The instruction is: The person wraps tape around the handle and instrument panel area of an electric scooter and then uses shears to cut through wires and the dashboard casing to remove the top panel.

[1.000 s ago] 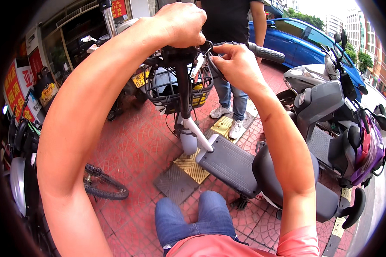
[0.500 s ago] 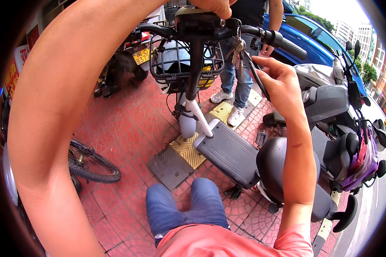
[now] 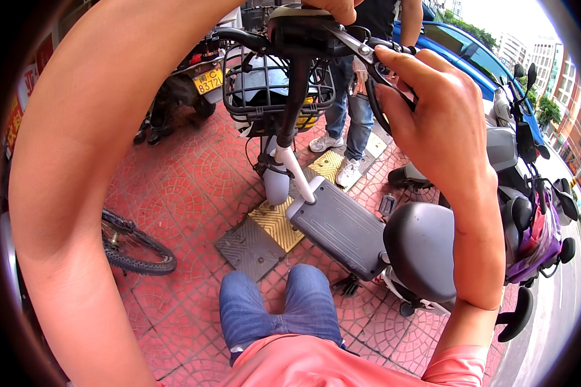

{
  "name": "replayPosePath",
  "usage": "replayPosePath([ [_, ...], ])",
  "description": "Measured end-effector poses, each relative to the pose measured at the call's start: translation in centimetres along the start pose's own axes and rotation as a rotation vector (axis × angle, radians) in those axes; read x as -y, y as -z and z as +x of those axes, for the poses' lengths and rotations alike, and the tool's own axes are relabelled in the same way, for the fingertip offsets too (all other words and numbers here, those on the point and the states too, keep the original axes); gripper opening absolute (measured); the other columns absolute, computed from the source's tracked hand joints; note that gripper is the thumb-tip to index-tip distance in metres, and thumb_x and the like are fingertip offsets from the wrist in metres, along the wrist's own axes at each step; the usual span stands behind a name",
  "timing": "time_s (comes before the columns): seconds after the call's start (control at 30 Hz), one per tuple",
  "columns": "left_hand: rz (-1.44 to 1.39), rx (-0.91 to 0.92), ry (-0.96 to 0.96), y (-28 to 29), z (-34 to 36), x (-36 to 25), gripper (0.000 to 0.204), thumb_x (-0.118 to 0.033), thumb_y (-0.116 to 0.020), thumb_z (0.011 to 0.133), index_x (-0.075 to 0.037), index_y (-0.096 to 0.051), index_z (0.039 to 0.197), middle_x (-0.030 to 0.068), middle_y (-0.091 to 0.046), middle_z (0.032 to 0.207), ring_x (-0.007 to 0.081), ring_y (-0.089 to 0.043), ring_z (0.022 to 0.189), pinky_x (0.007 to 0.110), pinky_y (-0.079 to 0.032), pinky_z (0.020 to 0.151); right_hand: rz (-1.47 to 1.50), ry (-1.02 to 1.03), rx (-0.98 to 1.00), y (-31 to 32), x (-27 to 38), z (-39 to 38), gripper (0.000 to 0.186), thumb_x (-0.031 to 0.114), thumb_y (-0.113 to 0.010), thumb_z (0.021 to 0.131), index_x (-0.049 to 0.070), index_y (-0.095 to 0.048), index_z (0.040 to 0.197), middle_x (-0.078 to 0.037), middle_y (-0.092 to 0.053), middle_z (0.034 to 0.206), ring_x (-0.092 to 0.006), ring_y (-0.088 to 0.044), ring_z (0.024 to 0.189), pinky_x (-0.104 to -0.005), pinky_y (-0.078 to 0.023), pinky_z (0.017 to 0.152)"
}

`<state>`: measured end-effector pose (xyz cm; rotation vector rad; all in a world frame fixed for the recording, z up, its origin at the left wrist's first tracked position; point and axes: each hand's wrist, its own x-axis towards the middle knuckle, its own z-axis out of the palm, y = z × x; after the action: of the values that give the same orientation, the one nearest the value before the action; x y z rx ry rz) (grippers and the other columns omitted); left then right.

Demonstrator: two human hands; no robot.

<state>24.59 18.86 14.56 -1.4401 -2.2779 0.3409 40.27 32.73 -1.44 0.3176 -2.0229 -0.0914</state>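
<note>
My right hand (image 3: 426, 109) grips pliers (image 3: 368, 53) with silver jaws and dark handles, their tip against the black display housing (image 3: 300, 35) on the scooter's handlebar (image 3: 252, 42). My left hand (image 3: 336, 8), partly cut off at the top edge, rests curled at the top of that housing; what its fingers hold is hidden. Below are a black wire basket (image 3: 252, 97) and the black-and-white stem (image 3: 290, 168), running down to a grey footboard (image 3: 339, 229) with a black seat (image 3: 416, 251) beside it.
Another person (image 3: 358, 129) stands beyond the handlebar. Parked scooters (image 3: 536, 232) line the right, a blue car (image 3: 478, 58) behind them. A bicycle wheel (image 3: 142, 255) is at the lower left, a motorbike (image 3: 187, 84) at back left. Ribbed ramps (image 3: 248, 248) lie on the red paving (image 3: 174, 187).
The handlebar has shifted upward in view. My right hand, with the tool, has risen and moved closer; the tool's tip has swung from by the hanging keys up and left onto the housing.
</note>
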Motion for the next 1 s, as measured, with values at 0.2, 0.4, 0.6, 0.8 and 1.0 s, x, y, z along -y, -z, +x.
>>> replayPosePath([
  [0.2, 0.020, -0.051, -0.052, -0.1, -1.0, 0.5, 0.024, -0.026, -0.084, 0.084, -0.003, -0.086, 0.090, 0.0162, -0.081, 0.083, 0.0295, -0.080, 0.080, 0.044, -0.063, 0.074, -0.009, 0.033, 0.027, -0.9, -0.2, 2.4, 0.037, 0.007, -0.081, 0.090, 0.000, -0.081, 0.127, -0.016, -0.072, 0.093, -0.0334, -0.069, 0.075, -0.0431, -0.054, 0.074],
  [0.4, 0.061, -0.149, -0.119, -0.9, 0.0, 1.5, 0.028, -0.028, -0.084, 0.080, -0.002, -0.086, 0.089, 0.0191, -0.081, 0.086, 0.0330, -0.080, 0.086, 0.046, -0.063, 0.079, -0.048, 0.051, 0.107, -0.2, -0.3, 4.1, 0.039, 0.006, -0.082, 0.091, 0.000, -0.081, 0.130, -0.017, -0.075, 0.098, -0.0314, -0.072, 0.077, -0.0406, -0.056, 0.075],
  [0.6, 0.070, -0.144, -0.158, -0.4, -0.7, 1.9, 0.031, -0.030, -0.086, 0.079, 0.000, -0.085, 0.089, 0.0203, -0.081, 0.087, 0.0337, -0.080, 0.086, 0.047, -0.062, 0.079, 0.019, 0.033, 0.131, -0.4, -0.6, 4.9, 0.035, 0.011, -0.085, 0.088, 0.004, -0.085, 0.122, -0.017, -0.071, 0.086, -0.0382, -0.072, 0.083, -0.0477, -0.057, 0.078],
  [0.8, 0.037, -0.160, -0.161, 0.0, -1.1, 2.1, 0.031, -0.030, -0.086, 0.079, 0.000, -0.085, 0.089, 0.0202, -0.081, 0.086, 0.0335, -0.080, 0.085, 0.047, -0.062, 0.078, 0.027, 0.103, 0.102, -0.9, -2.5, 4.7, 0.040, 0.012, -0.086, 0.088, 0.008, -0.083, 0.127, -0.011, -0.065, 0.083, -0.0340, -0.068, 0.076, -0.0454, -0.054, 0.073],
  [1.0, 0.007, -0.149, -0.153, 0.5, -1.7, 2.3, 0.032, -0.030, -0.086, 0.079, 0.000, -0.085, 0.088, 0.0202, -0.081, 0.086, 0.0334, -0.080, 0.085, 0.047, -0.062, 0.078, 0.055, 0.132, 0.117, -0.6, -2.8, 5.2, 0.039, 0.012, -0.086, 0.087, 0.008, -0.084, 0.126, -0.012, -0.068, 0.085, -0.0343, -0.069, 0.077, -0.0447, -0.055, 0.074],
])
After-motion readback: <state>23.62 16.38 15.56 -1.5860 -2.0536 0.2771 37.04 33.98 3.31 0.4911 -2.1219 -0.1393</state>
